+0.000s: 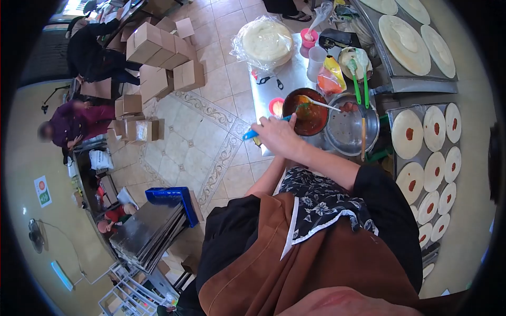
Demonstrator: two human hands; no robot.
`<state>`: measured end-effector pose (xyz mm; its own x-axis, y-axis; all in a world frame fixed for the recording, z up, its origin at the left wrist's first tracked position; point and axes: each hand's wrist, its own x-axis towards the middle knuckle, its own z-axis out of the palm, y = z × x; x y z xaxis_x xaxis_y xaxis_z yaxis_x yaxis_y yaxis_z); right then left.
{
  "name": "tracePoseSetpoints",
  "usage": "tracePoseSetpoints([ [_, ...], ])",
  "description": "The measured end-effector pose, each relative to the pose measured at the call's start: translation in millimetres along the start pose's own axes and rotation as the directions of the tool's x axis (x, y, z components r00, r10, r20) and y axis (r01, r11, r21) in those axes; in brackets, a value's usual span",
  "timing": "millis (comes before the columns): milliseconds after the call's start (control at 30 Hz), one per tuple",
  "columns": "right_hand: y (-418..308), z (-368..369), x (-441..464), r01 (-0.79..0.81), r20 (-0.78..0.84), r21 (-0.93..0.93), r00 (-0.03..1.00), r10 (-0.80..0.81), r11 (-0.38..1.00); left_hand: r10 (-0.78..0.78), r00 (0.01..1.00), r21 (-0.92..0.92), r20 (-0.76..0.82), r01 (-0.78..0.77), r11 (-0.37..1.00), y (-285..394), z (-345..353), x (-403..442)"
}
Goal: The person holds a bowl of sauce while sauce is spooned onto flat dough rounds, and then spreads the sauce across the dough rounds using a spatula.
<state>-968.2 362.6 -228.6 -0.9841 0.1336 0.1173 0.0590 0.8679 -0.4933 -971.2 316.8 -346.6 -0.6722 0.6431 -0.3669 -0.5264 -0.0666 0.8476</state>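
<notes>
My right hand [276, 136] is closed around the blue handle [253, 134] of a utensil. Its far end reaches toward a dark bowl [294, 126] of red sauce [315, 120], so the tool's head is hard to make out. Also resting in the bowl is a white-handled spoon [327, 105], its handle leaning over the rim. My left forearm [268, 178] passes beneath the right one, which hides the left hand and its fingers. Beside the bowl stands a large metal basin [352, 142], with a wooden stick [363, 138] across its edge.
A metal table [259, 97] holds plastic-wrapped dough rounds [263, 43], black scissors [271, 81], a pink cup [276, 107] and green spatulas [354, 79]. Trays at right carry flat dough discs [407, 134], several with red sauce. Cardboard boxes [150, 45] and other people [97, 47] are at left.
</notes>
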Motion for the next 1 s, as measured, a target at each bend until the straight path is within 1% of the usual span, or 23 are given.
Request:
tracePoseSetpoints([
  [67, 7, -14, 21, -0.056, -0.093, -0.04, 0.994, 0.052, 0.998, 0.024, 0.999, 0.046, 0.025, -0.025, 0.999, 5, -10, 25],
  [133, 23, -30, 36, -0.147, -0.16, 0.062, 0.975, 0.156, 0.987, 0.053, 0.997, 0.084, 0.048, -0.057, 0.995, 6, -15, 50],
  [233, 58, -43, 45, -0.224, -0.309, 0.194, 0.91, 0.276, 0.955, 0.059, 0.995, 0.112, 0.076, -0.067, 0.991, 7, -19, 85],
  [267, 68, -46, 43, -0.242, -0.356, 0.24, 0.879, 0.317, 0.94, -0.048, 0.996, 0.054, 0.075, 0.044, 0.998, 5, -23, 97],
  [333, 85, -48, 32, -0.3, -0.329, 0.386, 0.839, 0.434, 0.872, -0.258, 0.963, -0.058, 0.077, 0.262, 0.963, -6, -34, 122],
  [367, 92, -48, 26, -0.323, -0.311, 0.456, 0.815, 0.489, 0.829, -0.186, 0.982, -0.011, 0.036, 0.187, 0.982, -19, -36, 137],
  [467, 102, -35, 7, -0.409, -0.346, 0.413, 0.757, 0.555, 0.814, -0.176, 0.984, 0.021, 0.012, 0.176, 0.984, -41, -38, 174],
  [500, 99, -36, 3, -0.491, -0.239, 0.484, 0.722, 0.649, 0.724, -0.174, 0.985, 0.068, 0.004, 0.174, 0.982, -42, -34, 182],
  [600, 113, -13, -7, -0.516, -0.135, 0.6, 0.688, 0.713, 0.611, -0.23, 0.972, -0.051, -0.035, 0.228, 0.972, -35, -11, 190],
  [700, 125, 9, -16, -0.489, -0.171, 0.631, 0.67, 0.723, 0.602, -0.208, 0.978, 0.067, -0.012, 0.208, 0.976, -102, -43, 240],
  [800, 128, 14, -21, -0.451, -0.197, 0.69, 0.635, 0.747, 0.566, -0.325, 0.94, 0.101, -0.106, 0.335, 0.937, -63, -16, 221],
  [900, 128, 20, -25, -0.325, -0.09, 0.896, 0.534, 0.841, 0.302, -0.344, 0.925, 0.11, -0.16, 0.363, 0.925, -75, -19, 232],
  [1000, 129, 21, -29, -0.202, -0.041, 0.965, 0.508, 0.86, 0.165, -0.343, 0.914, 0.194, -0.217, 0.384, 0.903, -85, -24, 237],
])
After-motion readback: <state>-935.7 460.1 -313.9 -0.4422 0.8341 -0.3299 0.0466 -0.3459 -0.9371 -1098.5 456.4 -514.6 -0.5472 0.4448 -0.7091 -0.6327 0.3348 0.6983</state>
